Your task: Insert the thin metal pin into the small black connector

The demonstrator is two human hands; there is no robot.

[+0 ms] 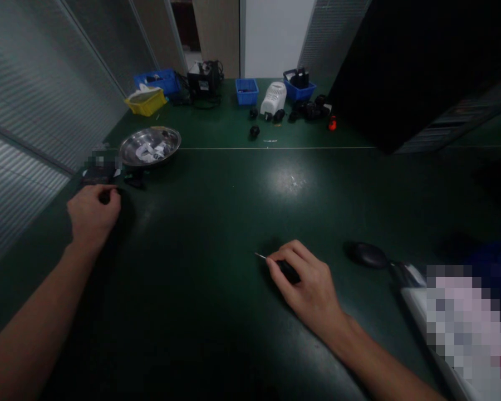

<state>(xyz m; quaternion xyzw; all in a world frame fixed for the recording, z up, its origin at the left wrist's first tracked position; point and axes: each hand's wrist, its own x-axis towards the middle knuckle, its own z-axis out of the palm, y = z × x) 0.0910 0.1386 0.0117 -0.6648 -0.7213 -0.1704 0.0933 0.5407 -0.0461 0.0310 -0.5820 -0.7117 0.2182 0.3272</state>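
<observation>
My right hand [311,281] rests low over the green table, its fingers closed around a screwdriver [289,272]. The dark handle lies inside the curled fingers, and the thin metal shaft points left, its tip close to the tabletop. At the left side of the table, my left hand [92,214] is closed in a pinch, thumb against fingers. Something dark shows within that grip, but its kind cannot be made out. Just beyond this hand lie a small black part [136,179] and a dark, partly blurred-out object [98,174].
A metal bowl [127,154] with white pieces stands beyond my left hand. Farther back are a yellow bin [147,106], a blue bin [247,98], a black machine [202,83] and a white vented housing [274,97]. A computer mouse [368,254] lies to the right.
</observation>
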